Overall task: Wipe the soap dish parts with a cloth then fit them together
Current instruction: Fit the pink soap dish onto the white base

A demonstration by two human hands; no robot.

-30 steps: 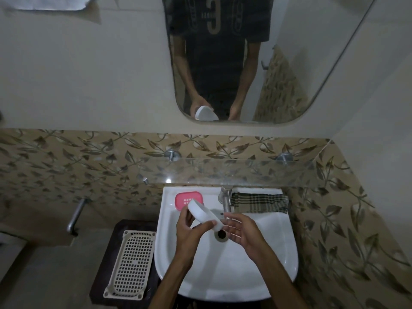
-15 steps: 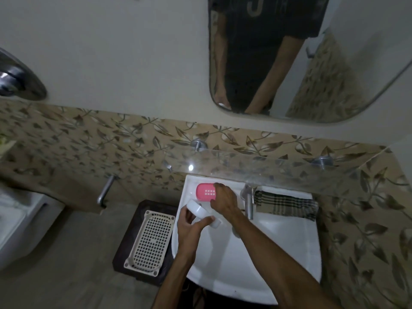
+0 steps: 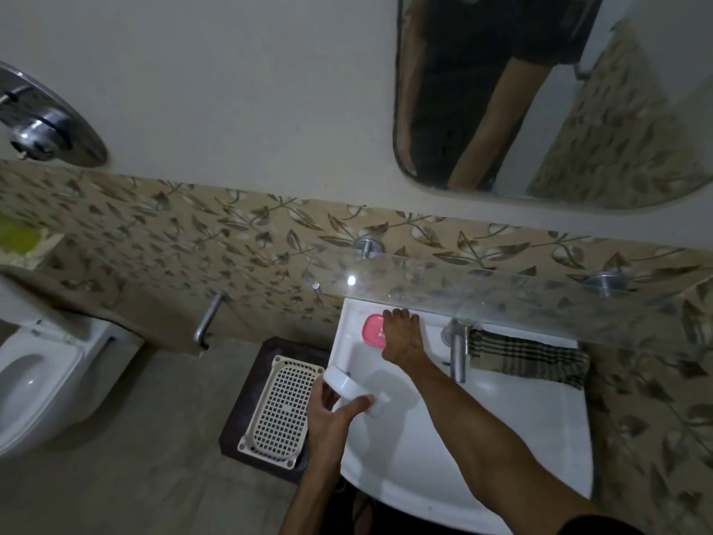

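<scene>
From the head view I counted two soap dish parts. My left hand (image 3: 330, 413) gripped the white tray (image 3: 353, 386), thumb curled over its near edge and fingers under it, holding it tilted above the left rim of the sink (image 3: 463, 476). The second part, the pink insert (image 3: 375, 331), lay flat on the back ledge of the sink, well beyond the left hand. My right hand (image 3: 401, 335) reached across to it; the fingers lay over the insert's right side, touching it, but I could not tell whether they gripped it or only rested there, since the back of the hand hid them.

There was one cloth (image 3: 526, 355), a dark checked one, draped on the ledge well to the right of the right hand. One tap (image 3: 457, 351) stood between that hand and the cloth. One glass shelf (image 3: 501, 287) ran just above and beyond the right fingertips, blurring the ledge behind it.

To the left of my left hand, just beside it and lower, lay one cream perforated basket (image 3: 281, 413) on a dark stool (image 3: 247, 403). Further left sat one toilet (image 3: 42, 380). One mirror (image 3: 540, 98) hung above the shelf, showing my torso and arms.
</scene>
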